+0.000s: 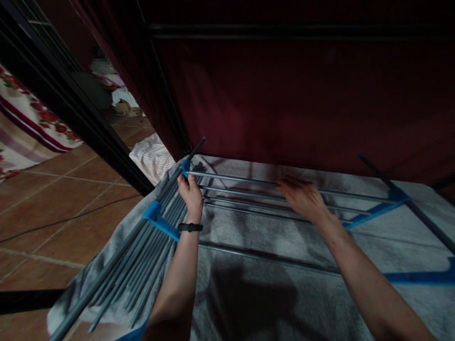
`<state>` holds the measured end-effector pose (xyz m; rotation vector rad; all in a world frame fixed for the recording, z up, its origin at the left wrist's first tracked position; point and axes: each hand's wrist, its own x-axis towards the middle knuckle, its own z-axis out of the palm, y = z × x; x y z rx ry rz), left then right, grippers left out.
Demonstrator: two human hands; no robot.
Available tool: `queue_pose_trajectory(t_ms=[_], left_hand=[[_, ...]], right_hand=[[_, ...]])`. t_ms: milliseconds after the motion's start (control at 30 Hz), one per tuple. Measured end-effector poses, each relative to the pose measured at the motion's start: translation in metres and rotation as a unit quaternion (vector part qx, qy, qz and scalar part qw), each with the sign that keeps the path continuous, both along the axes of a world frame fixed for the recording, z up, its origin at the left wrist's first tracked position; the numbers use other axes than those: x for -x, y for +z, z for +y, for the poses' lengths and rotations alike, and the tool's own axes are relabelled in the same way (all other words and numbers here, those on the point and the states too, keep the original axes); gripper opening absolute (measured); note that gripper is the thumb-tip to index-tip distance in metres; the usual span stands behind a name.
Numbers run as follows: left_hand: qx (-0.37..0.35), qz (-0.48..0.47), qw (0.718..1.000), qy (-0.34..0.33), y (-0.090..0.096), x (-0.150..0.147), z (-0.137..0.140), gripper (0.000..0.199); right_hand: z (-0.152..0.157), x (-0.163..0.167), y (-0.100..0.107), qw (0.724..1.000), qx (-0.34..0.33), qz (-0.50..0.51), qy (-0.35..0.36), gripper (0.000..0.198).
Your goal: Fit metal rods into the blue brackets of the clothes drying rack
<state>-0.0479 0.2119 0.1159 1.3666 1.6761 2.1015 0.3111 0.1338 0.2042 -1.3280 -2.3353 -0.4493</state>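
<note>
Fingers of the left hand [191,194] and right hand [302,196] are both grasping; a wide grey fuzzy blanket [320,303] spreads beneath them, a grey-and-blue tubular frame [270,258] stands around them, loose slim grey rods [142,255] fan out left of the left fingers, the gripped long grey metal rod [241,179] runs between them, and a small blue plastic joint [184,166] sits at the left fingertips

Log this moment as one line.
Left hand: at far left blue bracket | Right hand: holding far gray rod | Gray rod bundle: on gray blanket, left side
</note>
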Motion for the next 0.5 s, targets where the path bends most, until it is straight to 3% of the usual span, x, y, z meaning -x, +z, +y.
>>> queue_pose_trajectory(t_ms=[367,500], left_hand=[[0.0,0.0,0.999,0.048,0.011,-0.006,-0.002,0.019],[0.025,0.011,0.998,0.054,0.013,-0.002,0.0,0.016]], right_hand=[[0.002,0.003,0.008,0.996,0.083,0.007,-0.017,0.028],[0.003,0.009,0.01,0.996,0.082,0.029,-0.013,0.027]])
